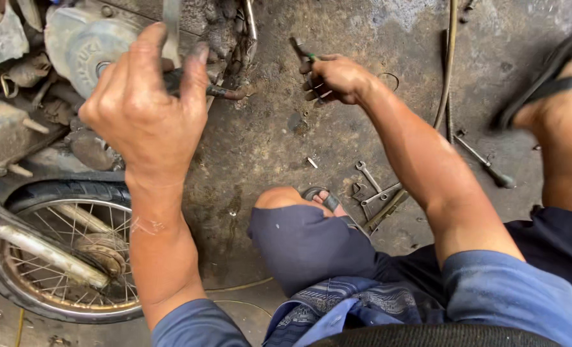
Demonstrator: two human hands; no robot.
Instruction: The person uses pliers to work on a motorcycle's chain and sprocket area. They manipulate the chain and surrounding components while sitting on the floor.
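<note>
My left hand (pixel 146 106) is raised at the upper left, its greasy fingers curled around a dark rusty foot peg or lever (pixel 225 92) that sticks out from a motorcycle engine (pixel 83 42). My right hand (pixel 335 78) reaches forward over the oily concrete floor and grips a small tool with a dark tip and a green handle (pixel 302 51). The tool's tip points up and away from me. My knee in dark blue trousers (pixel 302 241) is bent between my arms.
A spoked motorcycle wheel (pixel 54 257) lies at the lower left. Several wrenches (pixel 376 193) and a screwdriver (pixel 485 164) lie on the floor right of my knee. A cable (pixel 448 64) runs down the floor. My sandalled foot (pixel 556 83) is at the upper right.
</note>
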